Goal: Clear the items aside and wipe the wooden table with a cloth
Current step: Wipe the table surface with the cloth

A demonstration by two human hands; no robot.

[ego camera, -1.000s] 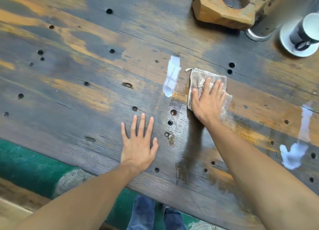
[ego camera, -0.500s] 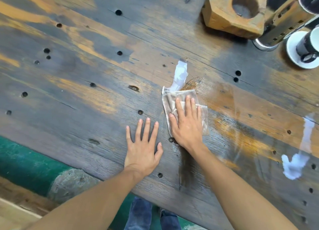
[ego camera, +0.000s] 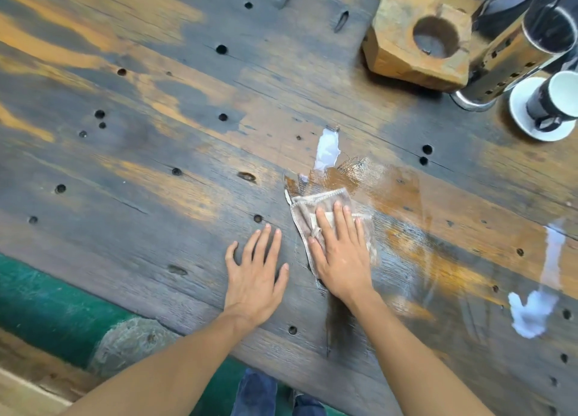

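Observation:
A worn wooden table (ego camera: 125, 172) with many drilled holes fills the view. My right hand (ego camera: 341, 253) lies flat, fingers together, pressing a damp beige cloth (ego camera: 308, 209) onto the boards near the middle. A wet, darker streak spreads up and to the right of the cloth. My left hand (ego camera: 255, 273) rests palm down with fingers spread, just left of the cloth, holding nothing.
At the back right stand a wooden block with a round hole (ego camera: 419, 37), a perforated metal cylinder (ego camera: 506, 56) and a dark cup on a white saucer (ego camera: 547, 109). Bright wet glints show at centre (ego camera: 327, 148) and right (ego camera: 531, 312). The table's near edge borders green flooring (ego camera: 47, 306).
My right hand has dragged the cloth from the upper right down and left, ending beside my left hand, leaving a wet smear behind. The left hand stayed planted.

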